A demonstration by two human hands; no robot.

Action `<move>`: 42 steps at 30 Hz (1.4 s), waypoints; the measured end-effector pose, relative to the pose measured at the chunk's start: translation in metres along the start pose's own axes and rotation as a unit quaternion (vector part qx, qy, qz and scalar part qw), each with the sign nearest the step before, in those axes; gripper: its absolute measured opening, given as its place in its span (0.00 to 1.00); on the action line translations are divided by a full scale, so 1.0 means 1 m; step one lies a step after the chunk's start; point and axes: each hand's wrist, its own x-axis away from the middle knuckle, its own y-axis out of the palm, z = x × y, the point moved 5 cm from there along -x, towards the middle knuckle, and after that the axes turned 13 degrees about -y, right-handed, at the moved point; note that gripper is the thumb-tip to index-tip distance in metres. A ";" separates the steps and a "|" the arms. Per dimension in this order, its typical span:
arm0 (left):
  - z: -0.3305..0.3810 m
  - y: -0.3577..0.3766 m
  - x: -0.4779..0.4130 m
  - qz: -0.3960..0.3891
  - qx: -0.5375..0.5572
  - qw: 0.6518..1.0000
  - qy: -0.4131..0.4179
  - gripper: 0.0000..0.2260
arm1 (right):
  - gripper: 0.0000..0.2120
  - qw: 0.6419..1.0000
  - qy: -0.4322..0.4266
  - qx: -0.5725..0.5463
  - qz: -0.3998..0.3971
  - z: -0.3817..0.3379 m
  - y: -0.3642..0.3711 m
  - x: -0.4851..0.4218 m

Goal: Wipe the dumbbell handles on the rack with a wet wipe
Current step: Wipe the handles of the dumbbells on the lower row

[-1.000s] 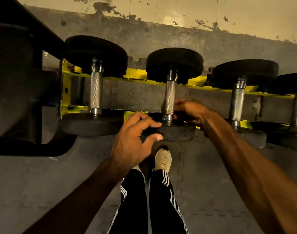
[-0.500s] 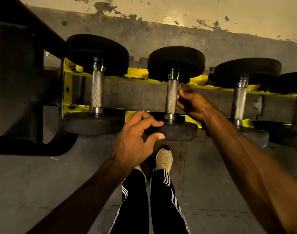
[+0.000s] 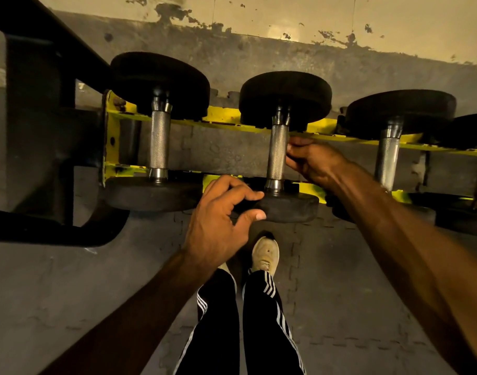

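Three black-headed dumbbells lie across a yellow rack (image 3: 224, 115). The middle dumbbell's knurled steel handle (image 3: 277, 152) runs away from me. My right hand (image 3: 316, 161) has its fingers curled against the right side of that handle, near its upper half. No wet wipe shows; anything in that hand is hidden by the fingers. My left hand (image 3: 218, 228) grips the edge of the middle dumbbell's near head (image 3: 291, 207) between thumb and forefinger. The left dumbbell handle (image 3: 159, 142) and right dumbbell handle (image 3: 387, 161) are untouched.
A black steel frame (image 3: 42, 131) stands at the left of the rack. A fourth dumbbell (image 3: 473, 136) is cut off at the right edge. My shoe (image 3: 265, 253) and striped trouser legs are below, on grey floor mats. A stained wall runs behind the rack.
My right hand has slid along the middle handle from its near end toward the far head. My left hand has stayed on the near head.
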 end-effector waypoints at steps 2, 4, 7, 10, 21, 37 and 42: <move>0.000 0.000 0.000 -0.004 0.002 1.000 -0.002 0.12 | 0.10 0.999 0.003 0.053 -0.006 0.001 -0.004 0.013; 0.000 -0.001 0.000 -0.005 0.001 1.000 0.000 0.12 | 0.07 0.991 0.004 0.137 -0.015 0.000 -0.015 0.035; -0.001 0.000 0.000 -0.002 -0.005 1.000 0.001 0.12 | 0.05 0.941 -0.084 0.314 -0.091 -0.012 -0.011 0.060; -0.002 0.001 0.000 0.008 -0.001 1.000 -0.002 0.12 | 0.02 0.866 -0.226 0.414 -0.164 -0.033 0.015 0.063; 0.000 0.000 0.000 -0.005 -0.006 1.000 -0.005 0.12 | 0.11 0.434 -0.323 0.814 -0.209 -0.050 0.104 0.054; 0.005 0.000 0.004 0.020 0.008 0.999 -0.028 0.12 | 0.13 0.909 -0.075 0.384 -0.146 -0.004 -0.004 0.047; 0.009 -0.002 0.004 0.017 -0.009 0.999 -0.047 0.12 | 0.13 0.929 0.002 0.333 -0.164 0.011 0.005 0.023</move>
